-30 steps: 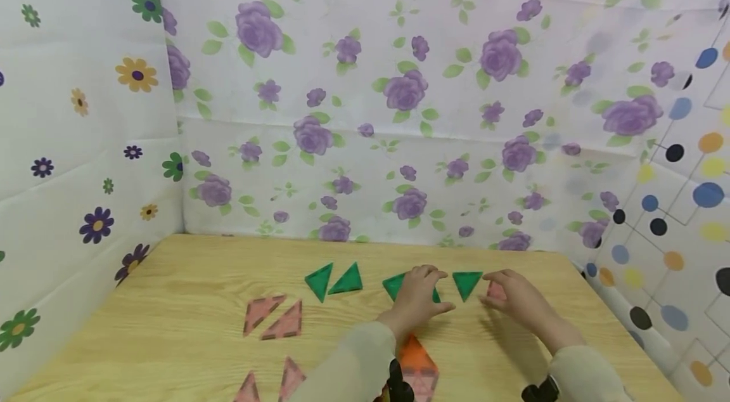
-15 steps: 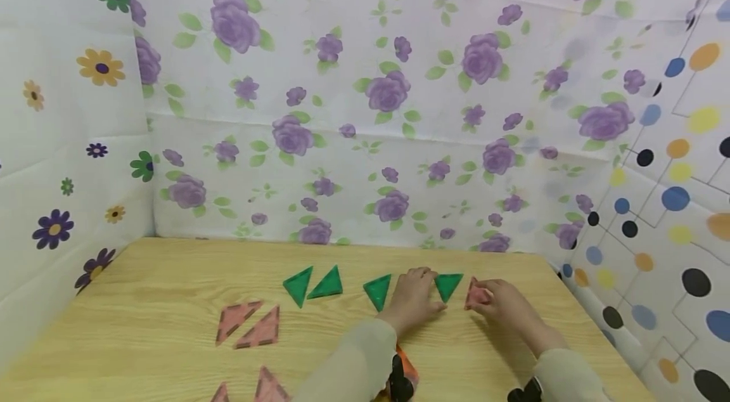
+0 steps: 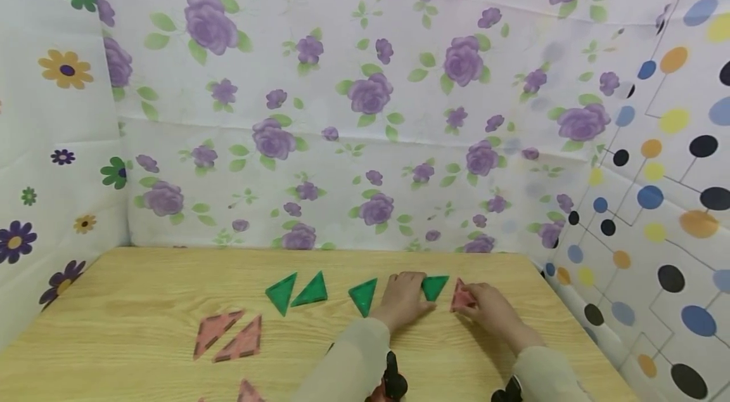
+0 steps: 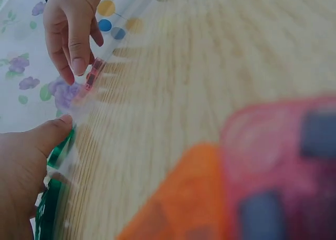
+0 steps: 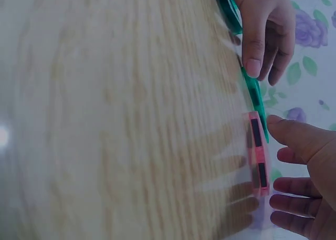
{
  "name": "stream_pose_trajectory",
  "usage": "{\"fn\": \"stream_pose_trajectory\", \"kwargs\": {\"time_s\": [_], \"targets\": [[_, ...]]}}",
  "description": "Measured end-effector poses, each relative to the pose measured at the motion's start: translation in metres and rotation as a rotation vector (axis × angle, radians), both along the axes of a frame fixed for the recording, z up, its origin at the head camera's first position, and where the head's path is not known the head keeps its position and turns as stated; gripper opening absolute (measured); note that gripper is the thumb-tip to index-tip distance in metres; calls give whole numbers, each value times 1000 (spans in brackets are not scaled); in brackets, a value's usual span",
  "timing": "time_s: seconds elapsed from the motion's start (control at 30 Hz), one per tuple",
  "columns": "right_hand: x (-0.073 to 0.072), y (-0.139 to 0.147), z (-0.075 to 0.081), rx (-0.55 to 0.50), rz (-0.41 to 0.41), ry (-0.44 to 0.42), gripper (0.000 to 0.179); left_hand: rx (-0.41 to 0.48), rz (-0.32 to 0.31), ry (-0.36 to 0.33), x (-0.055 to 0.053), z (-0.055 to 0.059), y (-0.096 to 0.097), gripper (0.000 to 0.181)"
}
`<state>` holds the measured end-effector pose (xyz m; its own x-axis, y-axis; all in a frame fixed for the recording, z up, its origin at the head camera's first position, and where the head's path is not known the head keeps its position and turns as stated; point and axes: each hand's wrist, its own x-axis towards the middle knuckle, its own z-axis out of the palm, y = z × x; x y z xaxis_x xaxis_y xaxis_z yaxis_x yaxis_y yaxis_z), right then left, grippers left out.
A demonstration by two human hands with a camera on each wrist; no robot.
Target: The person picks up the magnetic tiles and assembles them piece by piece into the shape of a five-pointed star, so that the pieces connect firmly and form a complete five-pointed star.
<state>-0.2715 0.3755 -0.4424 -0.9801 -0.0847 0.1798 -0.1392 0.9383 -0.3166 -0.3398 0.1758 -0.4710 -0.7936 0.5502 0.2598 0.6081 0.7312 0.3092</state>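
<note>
My left hand [image 3: 402,298] hovers close over the table, fingers loosely bent and thumb spread. It sits between green triangle tiles [image 3: 363,295], with another green triangle tile [image 3: 435,288] right by its fingertips. In the left wrist view, green tile edges [image 4: 50,208] show beside that hand. My right hand [image 3: 492,308] is at a pink triangle tile [image 3: 461,295], which lies right of the green ones. In the right wrist view, the right hand's thumb [image 5: 294,135] is at one end of this tile, and the other fingers stretch apart, relaxed, beside it.
Two more green triangles [image 3: 281,293] lie further left on the wooden table [image 3: 142,300]. Nearer are two pink triangles [image 3: 242,340], with another pink tile [image 3: 249,391] at the bottom edge. An orange tile [image 4: 189,198] and a blurred pink tile [image 4: 262,145] fill the left wrist foreground.
The pink triangle, mostly hidden by my right hand before, was tipped in its fingers and now lies flatter near the green tile. The head view has turned right.
</note>
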Motion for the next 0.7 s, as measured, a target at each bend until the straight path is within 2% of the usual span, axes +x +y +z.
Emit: {"fn": "stream_pose_trajectory", "kwargs": {"time_s": [0.33,0.57,0.7], "targets": [[0,-3,-4,60,-48,-15,44,22,-35,21,-4,2,-3,60],[0,-5,-3,72,-61,-38,45,-33,-55,55,-8,3,-1,59],[1,-6,-2,78,-68,-53,44,-46,-60,65,-5,6,-1,62]]}}
